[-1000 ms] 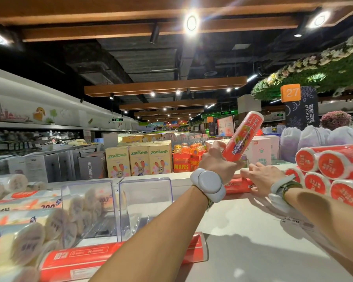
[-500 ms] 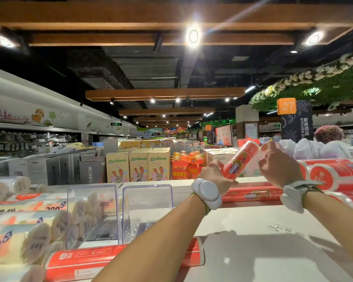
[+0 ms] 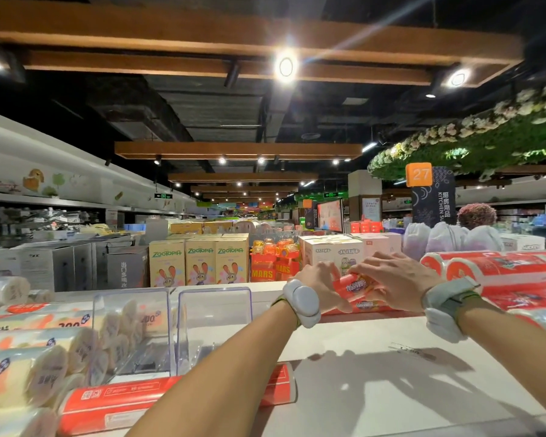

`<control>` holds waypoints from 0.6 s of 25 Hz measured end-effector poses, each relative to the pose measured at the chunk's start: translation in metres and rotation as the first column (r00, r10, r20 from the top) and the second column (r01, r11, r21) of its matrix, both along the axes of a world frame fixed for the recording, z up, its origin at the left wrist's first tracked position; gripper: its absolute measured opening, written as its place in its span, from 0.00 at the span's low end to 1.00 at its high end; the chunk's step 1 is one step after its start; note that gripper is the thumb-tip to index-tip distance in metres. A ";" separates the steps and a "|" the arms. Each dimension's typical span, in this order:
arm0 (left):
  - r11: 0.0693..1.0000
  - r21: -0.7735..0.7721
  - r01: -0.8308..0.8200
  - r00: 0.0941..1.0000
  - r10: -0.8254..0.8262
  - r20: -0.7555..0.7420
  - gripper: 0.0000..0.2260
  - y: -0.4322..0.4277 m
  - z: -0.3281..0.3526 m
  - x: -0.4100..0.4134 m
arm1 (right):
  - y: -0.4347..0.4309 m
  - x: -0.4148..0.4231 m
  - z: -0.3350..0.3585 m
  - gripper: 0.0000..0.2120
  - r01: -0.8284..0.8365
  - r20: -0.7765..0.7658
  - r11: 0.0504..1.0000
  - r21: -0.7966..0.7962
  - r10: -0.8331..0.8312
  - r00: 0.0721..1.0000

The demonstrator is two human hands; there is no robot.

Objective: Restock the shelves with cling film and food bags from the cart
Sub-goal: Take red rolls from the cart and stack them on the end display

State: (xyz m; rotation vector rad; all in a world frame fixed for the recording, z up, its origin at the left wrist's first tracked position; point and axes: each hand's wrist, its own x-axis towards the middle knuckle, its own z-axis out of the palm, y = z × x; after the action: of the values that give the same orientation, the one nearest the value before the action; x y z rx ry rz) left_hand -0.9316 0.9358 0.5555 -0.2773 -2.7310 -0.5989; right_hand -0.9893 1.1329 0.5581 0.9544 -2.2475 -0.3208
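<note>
At the back of the white shelf top (image 3: 375,389), my left hand (image 3: 320,282) grips a red roll (image 3: 353,287) by its left end. The roll lies flat on another red roll (image 3: 369,307). My right hand (image 3: 397,279) rests on the upper roll with fingers spread over it. A stack of larger red rolls (image 3: 505,272) lies just to the right. One more red roll (image 3: 114,402) lies at the front, partly hidden by my left forearm.
Cream-coloured rolls (image 3: 29,367) fill the left side behind clear plastic dividers (image 3: 215,323). Beyond the shelf stand Zootopia boxes (image 3: 199,266), grey cartons (image 3: 60,266) and a MARS display (image 3: 265,269). White bags (image 3: 448,236) sit at the far right.
The red roll was tilted up in my left hand. It has come down flat onto the roll at the shelf's back. My right hand moved left onto it.
</note>
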 end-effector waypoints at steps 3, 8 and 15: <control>0.969 -0.192 -0.159 0.987 0.161 -0.006 0.24 0.009 -0.005 -0.004 | 0.002 -0.004 -0.006 0.27 0.105 0.109 0.994 -0.010 -0.103 0.989; 0.898 -0.276 -0.342 0.923 0.375 0.079 0.13 -0.008 -0.022 -0.029 | 0.015 -0.035 -0.025 0.21 0.274 0.204 0.955 0.112 -0.292 0.934; 0.928 -0.153 -0.338 0.925 0.358 0.130 0.14 -0.019 -0.033 -0.056 | 0.017 -0.063 -0.036 0.24 0.339 0.226 0.927 0.159 -0.368 0.902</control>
State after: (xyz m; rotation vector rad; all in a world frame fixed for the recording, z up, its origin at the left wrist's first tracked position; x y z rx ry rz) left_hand -0.9881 0.9169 0.5228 0.2370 -2.8730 -0.3583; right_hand -1.0527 1.1503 0.5222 0.6651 -2.6663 -0.5208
